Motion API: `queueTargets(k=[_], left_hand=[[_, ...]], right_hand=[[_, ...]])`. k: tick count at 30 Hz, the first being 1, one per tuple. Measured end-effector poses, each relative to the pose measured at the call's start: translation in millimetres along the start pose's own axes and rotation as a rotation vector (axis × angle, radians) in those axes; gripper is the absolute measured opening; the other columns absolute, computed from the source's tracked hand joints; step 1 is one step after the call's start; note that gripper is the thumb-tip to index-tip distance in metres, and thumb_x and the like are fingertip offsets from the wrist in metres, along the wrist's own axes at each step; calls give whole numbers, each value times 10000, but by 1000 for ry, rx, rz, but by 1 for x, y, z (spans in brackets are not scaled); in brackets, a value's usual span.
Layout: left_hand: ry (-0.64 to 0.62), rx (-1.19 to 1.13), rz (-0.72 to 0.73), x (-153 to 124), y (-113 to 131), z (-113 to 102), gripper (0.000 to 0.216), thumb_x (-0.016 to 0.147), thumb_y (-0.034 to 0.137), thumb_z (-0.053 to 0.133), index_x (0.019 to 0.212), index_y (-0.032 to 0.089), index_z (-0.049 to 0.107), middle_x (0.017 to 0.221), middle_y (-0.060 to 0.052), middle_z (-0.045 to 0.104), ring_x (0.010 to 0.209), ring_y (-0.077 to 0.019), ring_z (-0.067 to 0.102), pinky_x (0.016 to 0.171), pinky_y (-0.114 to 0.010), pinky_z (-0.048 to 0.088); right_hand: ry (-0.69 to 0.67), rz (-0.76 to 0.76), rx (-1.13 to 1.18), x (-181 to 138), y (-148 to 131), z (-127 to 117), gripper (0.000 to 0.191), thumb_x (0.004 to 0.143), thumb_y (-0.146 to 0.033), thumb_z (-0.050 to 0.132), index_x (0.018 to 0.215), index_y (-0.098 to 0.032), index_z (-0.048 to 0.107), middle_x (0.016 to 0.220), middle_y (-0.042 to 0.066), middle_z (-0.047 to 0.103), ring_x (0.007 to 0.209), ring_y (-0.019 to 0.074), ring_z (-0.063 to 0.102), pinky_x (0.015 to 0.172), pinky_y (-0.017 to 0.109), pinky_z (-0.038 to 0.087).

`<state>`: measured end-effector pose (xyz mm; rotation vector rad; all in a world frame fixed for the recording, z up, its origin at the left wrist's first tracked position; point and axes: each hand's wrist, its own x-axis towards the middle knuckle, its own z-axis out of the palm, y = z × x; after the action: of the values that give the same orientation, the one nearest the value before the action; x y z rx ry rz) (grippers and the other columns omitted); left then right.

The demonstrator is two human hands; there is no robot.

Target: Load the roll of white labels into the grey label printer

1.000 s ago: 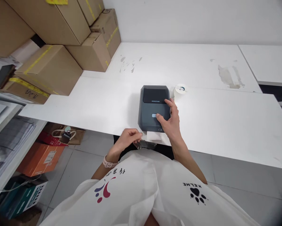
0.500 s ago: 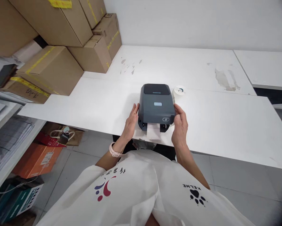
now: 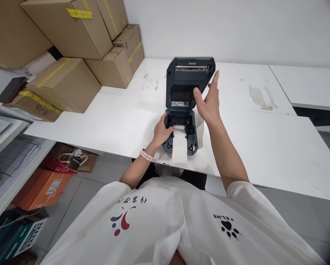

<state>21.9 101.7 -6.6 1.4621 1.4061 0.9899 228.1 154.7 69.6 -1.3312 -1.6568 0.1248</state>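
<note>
Head view: printer [image 3: 181, 109] mid-table [image 3: 253, 147], its lid [image 3: 184, 81] raised toward twelve o'clock; left hand [image 3: 161, 131], eight o'clock, pinching the side wall; right hand [image 3: 209, 103], three o'clock, spread against the lid's edge; paper strip [image 3: 179, 148], six o'clock.

Remote feed: I read KELME [image 3: 226, 218], inverted, by a paw sign [image 3: 229, 230] on the white shirt [image 3: 159, 217]; label [image 3: 179, 103] inside printer lid [image 3: 180, 79] proved illegible.
</note>
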Motion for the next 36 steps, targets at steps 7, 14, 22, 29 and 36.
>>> queueTargets(k=[7,14,22,29,36], left_hand=[[17,-1,25,-1,-1,1,911,823,293,700,1637,306,290,1503,-81,620,1463,-416,496,1190,-574,418],[63,-13,44,-1,-1,3,905,783,123,554,1637,274,295,1590,-71,551,1472,-331,512,1260,-558,348],[42,-41,38,-1,-6,2,871,817,121,540,1634,245,264,1685,-90,418,1566,-289,390,1275,-511,326],[31,-21,31,-3,-3,1,837,830,146,554,1621,237,297,1676,-99,432,1563,-319,390,1294,-527,288],[43,-43,27,0,-9,3,865,799,107,543,1614,283,313,1676,-56,440,1573,-292,378,1296,-503,309]], right_hand=[[-293,-125,-88,-29,-11,4,391,1045,-284,408,1287,-226,710,1253,106,760,1177,322,684,1047,497,501],[-1001,-221,-389,-37,-17,45,234,892,-101,610,1022,-163,793,913,143,820,964,327,773,1104,529,439],[-1196,-186,374,-18,2,-31,458,922,-451,698,1347,-281,701,1320,52,750,1133,260,725,945,392,577],[-785,215,446,-71,94,-133,435,781,-590,830,1099,-295,798,1086,104,791,1008,302,706,909,508,555],[-581,523,351,-81,142,-105,532,687,-560,872,1115,-264,763,1293,93,738,1138,301,669,980,471,538]])
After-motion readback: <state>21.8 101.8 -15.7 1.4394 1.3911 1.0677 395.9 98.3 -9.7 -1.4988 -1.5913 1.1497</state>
